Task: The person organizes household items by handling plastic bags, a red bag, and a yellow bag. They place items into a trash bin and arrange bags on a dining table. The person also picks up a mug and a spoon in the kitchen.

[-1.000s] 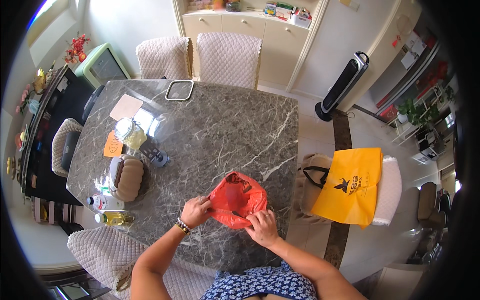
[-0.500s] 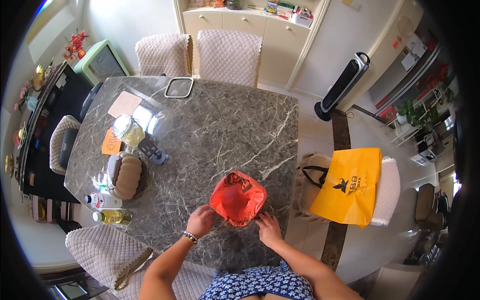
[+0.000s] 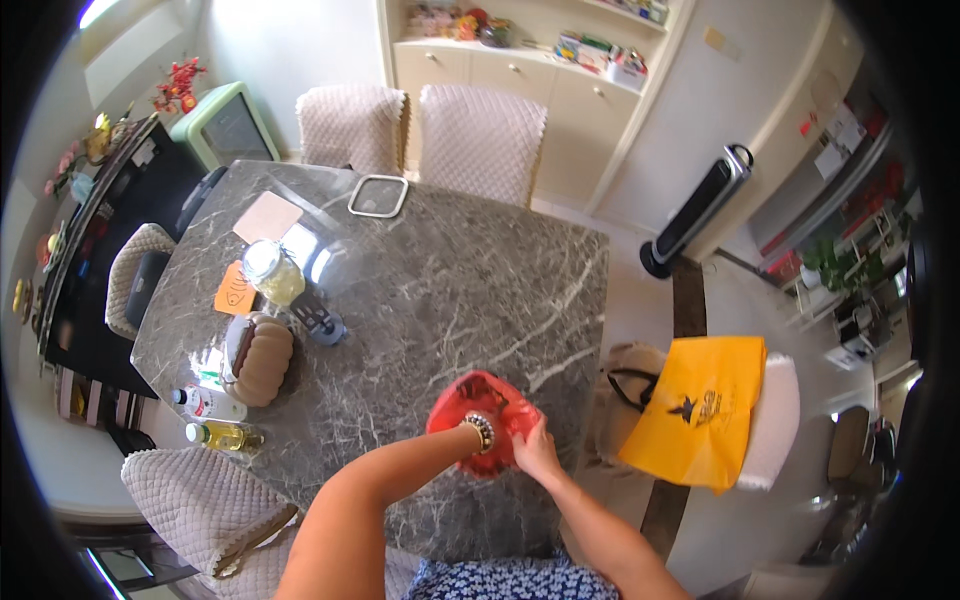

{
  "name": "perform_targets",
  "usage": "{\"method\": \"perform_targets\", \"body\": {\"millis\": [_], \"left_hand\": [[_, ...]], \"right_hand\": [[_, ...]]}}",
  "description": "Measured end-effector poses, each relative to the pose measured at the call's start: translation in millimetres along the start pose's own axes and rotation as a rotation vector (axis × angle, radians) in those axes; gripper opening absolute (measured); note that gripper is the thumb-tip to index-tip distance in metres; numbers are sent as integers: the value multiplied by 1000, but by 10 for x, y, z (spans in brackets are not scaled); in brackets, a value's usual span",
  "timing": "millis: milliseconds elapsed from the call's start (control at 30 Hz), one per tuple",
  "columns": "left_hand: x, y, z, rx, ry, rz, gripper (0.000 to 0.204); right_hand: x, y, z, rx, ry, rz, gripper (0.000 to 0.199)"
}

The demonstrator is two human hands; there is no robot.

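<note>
Reaching left hand inside red plastic bag on marble table; right hand pinching its near rim.

Bare forearms, a beaded bracelet at the left wrist, blue floral-print clothing.

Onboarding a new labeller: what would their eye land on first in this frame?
First the red plastic bag at the near edge of the dark marble table, with the left hand reaching into it and the right hand gripping its rim. Next the bright yellow tote bag draped over a chair to the right. Then the cluster at the table's left: a glass jar, a pumpkin-shaped cushion and two bottles.
</note>
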State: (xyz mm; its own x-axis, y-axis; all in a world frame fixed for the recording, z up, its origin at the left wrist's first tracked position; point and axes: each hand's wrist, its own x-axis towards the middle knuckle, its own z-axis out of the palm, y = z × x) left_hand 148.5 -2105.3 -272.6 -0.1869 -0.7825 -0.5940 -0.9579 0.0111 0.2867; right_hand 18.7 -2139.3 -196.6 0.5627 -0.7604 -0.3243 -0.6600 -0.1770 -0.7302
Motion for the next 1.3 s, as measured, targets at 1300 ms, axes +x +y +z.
{"method": "perform_targets", "body": {"millis": [1300], "left_hand": [[-1327, -241, -887, -197, 880, 436, 17]], "right_hand": [[275, -936, -460, 47, 144, -183, 55]]}}
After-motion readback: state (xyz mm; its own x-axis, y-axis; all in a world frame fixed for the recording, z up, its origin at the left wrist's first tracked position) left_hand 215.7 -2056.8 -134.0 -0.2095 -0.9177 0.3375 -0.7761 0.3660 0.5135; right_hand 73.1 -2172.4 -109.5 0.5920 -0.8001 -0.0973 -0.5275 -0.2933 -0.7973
